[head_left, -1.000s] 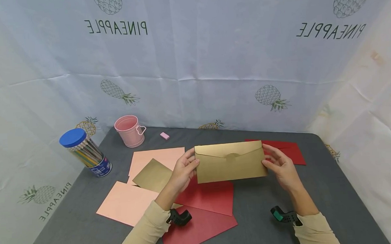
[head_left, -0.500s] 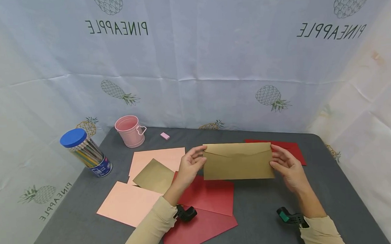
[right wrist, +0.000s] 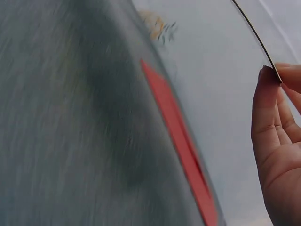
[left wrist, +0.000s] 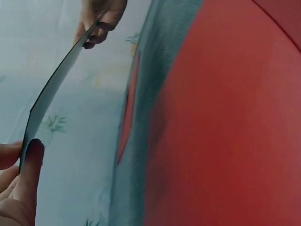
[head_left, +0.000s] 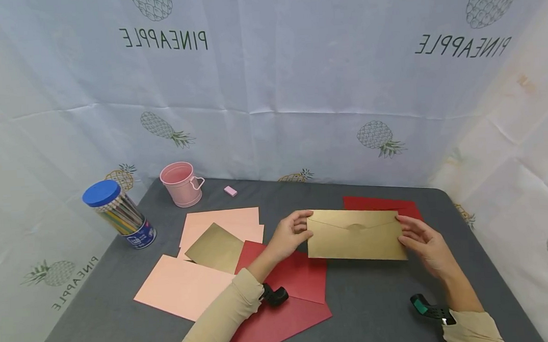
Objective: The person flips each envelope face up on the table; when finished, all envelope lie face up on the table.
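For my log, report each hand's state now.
Left hand: pinching the gold envelope at its left end.
Right hand: pinching the gold envelope's right end.

Gold env. (head_left: pixel 356 241), flap folded, bit bowed, held up, ends in L hand (head_left: pixel 288 237) & R hand (head_left: pixel 428 245)

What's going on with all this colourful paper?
Someone is holding a flat, rectangular gold paper envelope above the dark grey table, the left hand pinching one end and the right hand the other. Flat red paper pieces and pale pink paper pieces lie on the table. On the left stand a round, blue-lidded jar of pencils and a round pink bucket.
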The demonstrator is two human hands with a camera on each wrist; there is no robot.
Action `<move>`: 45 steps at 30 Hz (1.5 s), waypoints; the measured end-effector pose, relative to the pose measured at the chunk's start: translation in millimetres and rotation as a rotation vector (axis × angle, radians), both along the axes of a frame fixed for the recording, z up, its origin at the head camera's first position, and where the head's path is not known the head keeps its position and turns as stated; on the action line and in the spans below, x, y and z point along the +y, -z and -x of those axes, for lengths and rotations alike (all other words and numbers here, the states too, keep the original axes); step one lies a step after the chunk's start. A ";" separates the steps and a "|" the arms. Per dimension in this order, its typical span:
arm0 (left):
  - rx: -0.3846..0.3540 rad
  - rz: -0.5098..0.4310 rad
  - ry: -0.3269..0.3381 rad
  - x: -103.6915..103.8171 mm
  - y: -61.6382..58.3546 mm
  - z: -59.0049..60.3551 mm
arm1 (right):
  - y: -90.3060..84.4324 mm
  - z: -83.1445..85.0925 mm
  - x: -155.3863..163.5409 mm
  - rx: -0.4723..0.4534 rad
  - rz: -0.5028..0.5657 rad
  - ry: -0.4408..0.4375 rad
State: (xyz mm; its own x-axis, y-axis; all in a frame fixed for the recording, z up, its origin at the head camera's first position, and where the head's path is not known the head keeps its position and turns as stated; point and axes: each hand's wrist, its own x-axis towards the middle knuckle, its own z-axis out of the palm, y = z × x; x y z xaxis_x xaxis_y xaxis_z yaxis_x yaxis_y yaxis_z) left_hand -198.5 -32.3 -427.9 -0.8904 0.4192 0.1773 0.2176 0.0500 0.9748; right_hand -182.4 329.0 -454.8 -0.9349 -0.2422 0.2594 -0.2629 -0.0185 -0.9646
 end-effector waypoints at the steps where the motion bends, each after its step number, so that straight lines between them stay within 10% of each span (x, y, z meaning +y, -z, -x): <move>1: -0.004 0.049 -0.004 4.3 0.9 -0.3 | 1.6 -1.9 4.0 -0.015 -0.035 0.018; 7: 0.021 0.294 -0.020 28.5 27.5 10.1 | 14.0 -10.5 25.3 -0.064 -0.178 0.081; 17: 0.047 0.404 -0.081 75.5 24.6 34.8 | 19.5 1.1 61.6 -0.088 -0.232 0.134; 26: 0.074 0.537 -0.138 121.9 31.1 60.8 | 20.5 28.0 89.7 -0.123 -0.535 0.282; 45: 0.103 0.801 -0.170 141.7 39.2 72.7 | 26.4 55.4 91.9 -0.166 -0.757 0.234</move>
